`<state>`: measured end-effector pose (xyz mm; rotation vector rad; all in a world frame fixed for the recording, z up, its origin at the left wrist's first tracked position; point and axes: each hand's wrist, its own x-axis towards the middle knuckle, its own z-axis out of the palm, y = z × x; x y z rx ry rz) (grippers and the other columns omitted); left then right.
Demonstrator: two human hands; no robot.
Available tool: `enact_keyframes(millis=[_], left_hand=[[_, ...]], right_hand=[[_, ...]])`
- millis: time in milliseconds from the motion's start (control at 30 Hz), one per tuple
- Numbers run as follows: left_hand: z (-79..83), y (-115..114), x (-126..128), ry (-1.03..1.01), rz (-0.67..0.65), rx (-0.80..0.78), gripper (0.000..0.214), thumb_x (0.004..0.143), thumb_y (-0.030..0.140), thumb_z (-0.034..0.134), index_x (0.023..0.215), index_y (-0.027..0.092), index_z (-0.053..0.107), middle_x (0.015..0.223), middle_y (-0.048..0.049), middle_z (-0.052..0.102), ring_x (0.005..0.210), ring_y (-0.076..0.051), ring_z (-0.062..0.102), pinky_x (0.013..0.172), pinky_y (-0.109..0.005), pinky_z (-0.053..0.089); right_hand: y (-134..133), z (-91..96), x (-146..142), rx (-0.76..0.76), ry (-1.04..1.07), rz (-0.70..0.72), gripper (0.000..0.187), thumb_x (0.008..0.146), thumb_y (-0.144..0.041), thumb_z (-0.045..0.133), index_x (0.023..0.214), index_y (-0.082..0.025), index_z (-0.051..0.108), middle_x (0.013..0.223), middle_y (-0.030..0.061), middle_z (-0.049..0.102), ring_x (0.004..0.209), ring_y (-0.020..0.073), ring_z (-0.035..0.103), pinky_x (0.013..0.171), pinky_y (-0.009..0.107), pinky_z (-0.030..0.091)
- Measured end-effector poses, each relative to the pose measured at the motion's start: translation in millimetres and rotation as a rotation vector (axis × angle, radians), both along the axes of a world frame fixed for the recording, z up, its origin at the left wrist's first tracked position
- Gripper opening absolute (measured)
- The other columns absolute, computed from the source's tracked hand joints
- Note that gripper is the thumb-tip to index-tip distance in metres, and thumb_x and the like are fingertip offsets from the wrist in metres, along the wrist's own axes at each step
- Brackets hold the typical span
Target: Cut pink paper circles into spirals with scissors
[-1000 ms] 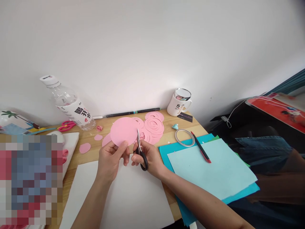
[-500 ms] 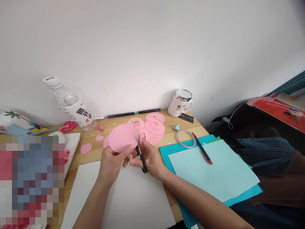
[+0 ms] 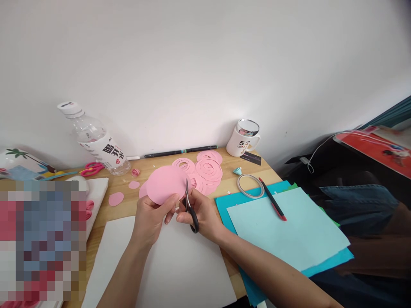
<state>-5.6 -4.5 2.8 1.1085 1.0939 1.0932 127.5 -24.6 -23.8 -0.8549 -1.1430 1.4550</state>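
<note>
My left hand [image 3: 150,216] pinches the lower edge of a pink paper circle [image 3: 165,183] and holds it up above the desk. In my right hand [image 3: 201,211] are black-handled scissors [image 3: 189,205], fingers through the loops, blades pointing up at the right edge of the circle. Behind the circle lie several pink paper spirals [image 3: 205,171] on the wooden desk [image 3: 224,171]. A white sheet [image 3: 173,265] lies under both hands.
A water bottle [image 3: 96,143] leans at the back left beside pink scissors [image 3: 91,170]. A white mug [image 3: 242,139], a tape ring [image 3: 248,186], a red-and-black pen [image 3: 272,201] and light blue paper [image 3: 289,226] lie to the right. Small pink scraps [image 3: 116,198] sit left.
The pink circle has dropped a little and turned in my left hand, uncovering more of the spirals behind. The scissors stay at its right edge.
</note>
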Motion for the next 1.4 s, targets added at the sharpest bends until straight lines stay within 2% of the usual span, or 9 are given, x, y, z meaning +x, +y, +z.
enact_keyframes(millis=[167, 400, 633, 933, 1133, 1400], left_hand=[[1.2, 0, 0, 0.024, 0.01, -0.002, 0.025, 0.066, 0.027, 0.065, 0.047, 0.016, 0.052, 0.038, 0.0042, 0.041, 0.037, -0.006, 0.034, 0.036, -0.023, 0.031], [2.4, 0, 1, -0.005, 0.023, 0.0, 0.031, 0.064, 0.028, 0.066, 0.043, 0.017, 0.046, 0.04, 0.0043, 0.041, 0.036, -0.006, 0.034, 0.036, -0.022, 0.031], [1.8, 1, -1, -0.05, 0.029, -0.028, 0.032, 0.066, 0.026, 0.067, 0.043, 0.016, 0.046, 0.04, 0.0046, 0.041, 0.036, -0.005, 0.034, 0.037, -0.022, 0.028], [2.3, 1, -2, -0.107, 0.036, -0.037, 0.031, 0.068, 0.025, 0.067, 0.044, 0.015, 0.049, 0.041, 0.0049, 0.043, 0.037, -0.004, 0.036, 0.039, -0.021, 0.029], [3.7, 2, -1, -0.167, 0.036, -0.053, 0.027, 0.07, 0.028, 0.065, 0.051, 0.015, 0.052, 0.046, 0.0037, 0.05, 0.034, -0.004, 0.037, 0.036, -0.02, 0.027], [1.5, 2, -1, -0.124, 0.042, -0.104, 0.034, 0.066, 0.024, 0.068, 0.041, 0.014, 0.048, 0.038, 0.0048, 0.041, 0.035, -0.004, 0.035, 0.037, -0.021, 0.029]], right_hand=[[0, 1.7, 1, -0.011, -0.007, 0.011, 0.05, 0.053, -0.044, 0.079, 0.083, -0.018, 0.048, 0.058, -0.0066, 0.043, 0.052, 0.0083, 0.038, 0.048, 0.021, 0.029], [-1, 3.5, 1, -0.006, 0.007, 0.025, 0.049, 0.054, -0.046, 0.077, 0.08, -0.019, 0.046, 0.054, -0.0081, 0.039, 0.047, 0.0063, 0.032, 0.044, 0.02, 0.025], [-2, 5.4, 1, -0.032, 0.013, 0.023, 0.046, 0.054, -0.044, 0.078, 0.076, -0.019, 0.045, 0.054, -0.0075, 0.043, 0.046, 0.0061, 0.032, 0.043, 0.02, 0.026], [-3, 6.6, -1, -0.096, -0.021, -0.01, 0.047, 0.052, -0.045, 0.079, 0.075, -0.018, 0.047, 0.052, -0.0057, 0.05, 0.044, 0.0081, 0.043, 0.042, 0.021, 0.033], [-5, 1.0, -5, -0.137, -0.016, -0.014, 0.046, 0.053, -0.044, 0.078, 0.075, -0.018, 0.046, 0.051, -0.0068, 0.049, 0.044, 0.0076, 0.043, 0.043, 0.021, 0.036], [-5, -6.6, -6, -0.086, -0.01, 0.034, 0.047, 0.055, -0.04, 0.078, 0.082, -0.019, 0.047, 0.055, -0.0065, 0.049, 0.047, 0.0078, 0.042, 0.045, 0.02, 0.032]])
